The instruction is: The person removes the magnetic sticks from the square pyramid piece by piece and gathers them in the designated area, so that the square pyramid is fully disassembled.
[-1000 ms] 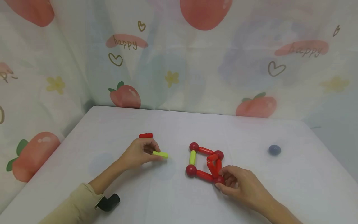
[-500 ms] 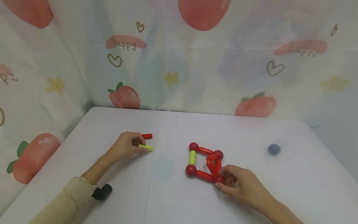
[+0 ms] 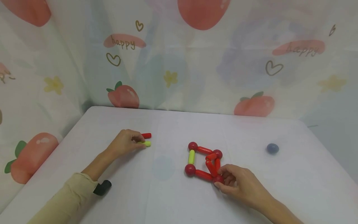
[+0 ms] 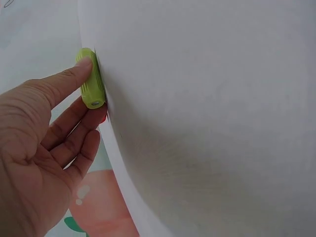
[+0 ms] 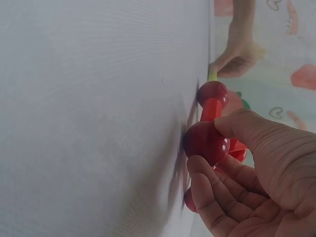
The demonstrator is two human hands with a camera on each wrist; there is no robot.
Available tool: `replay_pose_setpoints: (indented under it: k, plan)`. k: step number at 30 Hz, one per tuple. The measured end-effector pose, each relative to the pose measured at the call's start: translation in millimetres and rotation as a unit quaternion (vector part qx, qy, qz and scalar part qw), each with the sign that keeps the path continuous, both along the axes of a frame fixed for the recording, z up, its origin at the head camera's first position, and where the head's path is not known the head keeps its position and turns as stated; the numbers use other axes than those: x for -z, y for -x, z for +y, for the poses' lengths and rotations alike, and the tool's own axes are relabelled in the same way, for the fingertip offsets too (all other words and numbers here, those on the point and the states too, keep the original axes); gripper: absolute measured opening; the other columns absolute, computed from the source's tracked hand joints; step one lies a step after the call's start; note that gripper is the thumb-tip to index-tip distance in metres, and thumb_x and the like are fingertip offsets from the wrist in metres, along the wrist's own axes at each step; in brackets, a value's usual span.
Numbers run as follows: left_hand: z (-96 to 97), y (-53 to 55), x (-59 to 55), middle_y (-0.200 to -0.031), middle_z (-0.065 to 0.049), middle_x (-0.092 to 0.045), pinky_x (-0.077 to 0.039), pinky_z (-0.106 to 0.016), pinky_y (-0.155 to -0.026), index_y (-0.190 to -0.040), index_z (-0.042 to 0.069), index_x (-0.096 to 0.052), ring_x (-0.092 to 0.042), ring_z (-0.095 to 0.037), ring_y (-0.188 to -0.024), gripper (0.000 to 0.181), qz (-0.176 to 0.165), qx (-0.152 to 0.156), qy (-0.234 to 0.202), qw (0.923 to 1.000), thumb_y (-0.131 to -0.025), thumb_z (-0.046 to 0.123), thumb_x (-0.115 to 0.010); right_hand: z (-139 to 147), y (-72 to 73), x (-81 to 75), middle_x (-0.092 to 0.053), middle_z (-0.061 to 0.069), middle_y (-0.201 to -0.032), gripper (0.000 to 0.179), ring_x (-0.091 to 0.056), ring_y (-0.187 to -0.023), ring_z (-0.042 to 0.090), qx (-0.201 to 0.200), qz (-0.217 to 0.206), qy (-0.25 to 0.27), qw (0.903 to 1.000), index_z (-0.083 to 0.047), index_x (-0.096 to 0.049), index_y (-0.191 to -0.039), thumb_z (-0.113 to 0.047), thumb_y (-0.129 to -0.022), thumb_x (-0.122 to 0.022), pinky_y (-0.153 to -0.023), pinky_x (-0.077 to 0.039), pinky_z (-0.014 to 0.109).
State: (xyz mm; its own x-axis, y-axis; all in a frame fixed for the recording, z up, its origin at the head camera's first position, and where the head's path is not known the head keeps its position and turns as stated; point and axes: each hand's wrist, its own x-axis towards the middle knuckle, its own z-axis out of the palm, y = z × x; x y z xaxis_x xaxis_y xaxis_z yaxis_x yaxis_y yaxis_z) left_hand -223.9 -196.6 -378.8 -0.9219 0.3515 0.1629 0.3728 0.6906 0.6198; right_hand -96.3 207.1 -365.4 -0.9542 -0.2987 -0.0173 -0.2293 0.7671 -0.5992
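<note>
My left hand (image 3: pixel 127 143) pinches a yellow-green magnetic stick (image 4: pixel 92 84) between thumb and fingers, low at the table's left middle. Just behind it lies a loose red stick (image 3: pixel 146 135), partly covered by the fingers. A four-cornered frame sits right of centre, made of red balls (image 3: pixel 193 146), red sticks (image 3: pixel 203 175) and one yellow-green stick (image 3: pixel 191 157) on its left side. Two more red sticks (image 3: pixel 211 168) lean inward at the frame's right side. At the near right corner my right hand (image 3: pixel 243 186) grips a red ball (image 5: pixel 206 143) with thumb and fingertips.
A dark blue ball-like thing (image 3: pixel 272 148) lies on the white table (image 3: pixel 173 199) at the right. A black curved piece (image 3: pixel 102 188) shows by the left sleeve (image 3: pixel 67 196). Patterned cloth (image 3: pixel 167 56) hangs behind the table and along its left side.
The left hand has moved left and back with the yellow-green stick, bringing it down close to the loose red stick. The right hand and the frame have stayed put.
</note>
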Motion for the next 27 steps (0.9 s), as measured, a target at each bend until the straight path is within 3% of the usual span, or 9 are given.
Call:
replay_pose_setpoints:
  k: [4,8,11,14,21,27]
  plan:
    - [0.7,0.0,-1.0,-0.085,0.002,-0.074,-0.053,-0.043,-0.085,-0.088,0.011,-0.078,-0.063,-0.022,-0.09,0.01,0.002,0.005,0.002,1.0,-0.082,0.009,-0.086,1,-0.7,0.3,-0.065,-0.011,-0.083,0.037,-0.058,-0.071,0.001,-0.001,-0.001,0.0,1.0,-0.011,-0.069,-0.107,-0.026,-0.08,-0.089,-0.067,-0.054,0.019]
    - [7.0,-5.7,-5.8,-0.088,0.0,-0.075,-0.054,-0.048,-0.088,-0.091,0.01,-0.077,-0.067,-0.024,-0.091,0.013,0.039,0.01,0.005,0.9992,-0.082,0.012,-0.086,2,-0.6,-0.1,-0.064,-0.012,-0.083,0.035,-0.057,-0.071,0.001,-0.008,0.008,-0.005,0.9999,-0.012,-0.068,-0.105,-0.026,-0.08,-0.088,-0.067,-0.054,0.019]
    - [21.9,-16.3,-11.7,-0.094,-0.003,-0.076,-0.055,-0.048,-0.088,-0.098,0.008,-0.077,-0.069,-0.025,-0.093,0.021,0.074,0.031,0.006,0.9968,-0.082,0.018,-0.087,1,-0.4,-0.7,-0.064,-0.013,-0.084,0.034,-0.057,-0.072,0.001,-0.02,0.021,-0.01,0.9995,-0.014,-0.068,-0.105,-0.026,-0.08,-0.088,-0.067,-0.054,0.019]
    - [47.4,-31.0,-17.5,-0.1,-0.005,-0.076,-0.057,-0.044,-0.086,-0.105,0.007,-0.077,-0.069,-0.024,-0.095,0.029,0.096,0.075,-0.001,0.9926,-0.082,0.021,-0.088,0,-0.2,-0.9,-0.063,-0.014,-0.085,0.033,-0.057,-0.073,0.0,-0.031,0.027,-0.011,0.9991,-0.015,-0.068,-0.104,-0.026,-0.08,-0.088,-0.069,-0.054,0.019]
    - [108.1,-60.5,-24.7,-0.106,-0.003,-0.076,-0.058,-0.041,-0.086,-0.119,0.01,-0.071,-0.069,-0.017,-0.1,0.042,0.035,0.187,-0.042,0.9808,-0.084,0.027,-0.086,-3,3.3,0.7,-0.061,-0.016,-0.083,0.027,-0.056,-0.072,-0.001,-0.057,0.049,-0.001,0.9971,-0.017,-0.067,-0.1,-0.024,-0.083,-0.086,-0.067,-0.054,0.02]
    - [141.1,-67.2,-21.2,-0.105,-0.002,-0.076,-0.058,-0.032,-0.084,-0.123,0.012,-0.069,-0.069,-0.013,-0.096,0.045,0.008,0.232,-0.069,0.9703,-0.084,0.025,-0.086,0,4.5,0.9,-0.063,-0.016,-0.085,0.028,-0.057,-0.074,-0.001,-0.074,0.041,0.003,0.9964,-0.018,-0.067,-0.104,-0.026,-0.084,-0.086,-0.069,-0.055,0.02]
